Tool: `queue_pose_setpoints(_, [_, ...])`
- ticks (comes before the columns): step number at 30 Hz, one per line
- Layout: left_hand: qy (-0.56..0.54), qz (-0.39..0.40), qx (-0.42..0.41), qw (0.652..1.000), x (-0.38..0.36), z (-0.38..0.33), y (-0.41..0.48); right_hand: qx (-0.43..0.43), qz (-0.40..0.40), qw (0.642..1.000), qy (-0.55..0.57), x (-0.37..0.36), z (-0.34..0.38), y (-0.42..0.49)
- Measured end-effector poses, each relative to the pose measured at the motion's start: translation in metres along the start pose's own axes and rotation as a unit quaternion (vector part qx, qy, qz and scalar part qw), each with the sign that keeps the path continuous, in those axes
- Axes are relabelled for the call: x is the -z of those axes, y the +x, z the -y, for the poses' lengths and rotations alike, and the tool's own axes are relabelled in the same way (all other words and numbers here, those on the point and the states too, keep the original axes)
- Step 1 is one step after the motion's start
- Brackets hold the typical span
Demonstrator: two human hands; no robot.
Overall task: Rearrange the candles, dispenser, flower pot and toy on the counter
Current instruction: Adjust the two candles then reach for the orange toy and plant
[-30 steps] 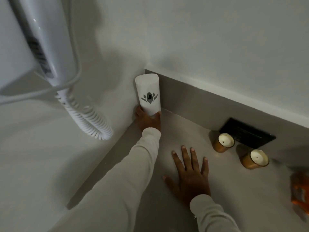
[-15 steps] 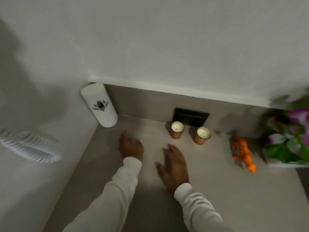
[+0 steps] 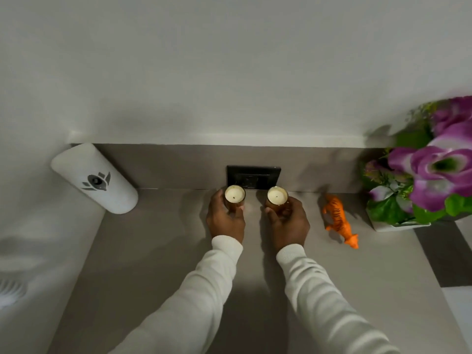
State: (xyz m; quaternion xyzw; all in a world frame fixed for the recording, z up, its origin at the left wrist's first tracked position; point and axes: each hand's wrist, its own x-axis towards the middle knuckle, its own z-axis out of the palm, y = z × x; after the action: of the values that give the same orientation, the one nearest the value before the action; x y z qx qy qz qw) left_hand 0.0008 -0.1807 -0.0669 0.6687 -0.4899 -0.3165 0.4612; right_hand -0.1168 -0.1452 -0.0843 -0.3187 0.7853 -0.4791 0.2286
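Two amber glass candles with white wax stand side by side at the back of the grey counter (image 3: 153, 251). My left hand (image 3: 226, 218) is wrapped around the left candle (image 3: 234, 194). My right hand (image 3: 288, 222) is wrapped around the right candle (image 3: 277, 196). Both candles rest on the counter. The white cylindrical dispenser (image 3: 97, 178) with a dark flower logo stands in the back left corner. An orange tiger toy (image 3: 338, 221) lies to the right of my right hand. Further right stands the white flower pot (image 3: 398, 223) with purple flowers.
A black socket plate (image 3: 253, 177) is set in the low grey backsplash just behind the candles. White walls close the back and left. A white coiled cord (image 3: 10, 292) shows at the left edge. A darker strip (image 3: 444, 256) crosses the counter at far right.
My left hand let go of the dispenser and moved right. Both hands went forward from the counter and closed around the two candles. The view swung right, bringing in the toy and flower pot.
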Motion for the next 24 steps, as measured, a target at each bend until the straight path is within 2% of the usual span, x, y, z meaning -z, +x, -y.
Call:
queue_pose_setpoints(6, [0.003,0.004,0.002,1.0,-0.003,0.007,0.01,0.017,0.022,1.0,-0.014,-0.001,0.006,0.008])
queue_pose_setpoints(10, [0.062,0.013,0.004,0.998,0.009,-0.002,0.002,0.001,0.058,0.998,-0.013,0.011,0.018,-0.002])
queue_pose_setpoints(12, [0.08,0.015,-0.028,0.996,0.016,-0.007,-0.014,-0.004,0.06,0.998,0.001,0.025,0.02,-0.017])
queue_pose_setpoints(15, [0.033,0.035,-0.079,0.996,0.015,-0.014,-0.051,0.052,0.013,0.998,0.037,0.064,0.012,-0.046])
queue_pose_setpoints(18, [-0.02,0.123,-0.123,0.984,0.001,-0.025,-0.092,0.09,-0.109,0.988,0.058,0.122,-0.003,-0.057])
queue_pose_setpoints(21, [-0.017,0.244,-0.129,0.961,-0.027,-0.042,-0.119,0.072,-0.222,0.972,0.036,0.18,-0.021,-0.038])
queue_pose_setpoints(22, [-0.003,0.285,-0.129,0.95,-0.039,-0.048,-0.126,0.045,-0.241,0.969,0.023,0.196,-0.028,-0.027])
queue_pose_setpoints(24, [0.035,0.332,-0.133,0.933,-0.062,-0.057,-0.135,-0.022,-0.224,0.974,0.008,0.219,-0.042,-0.002])
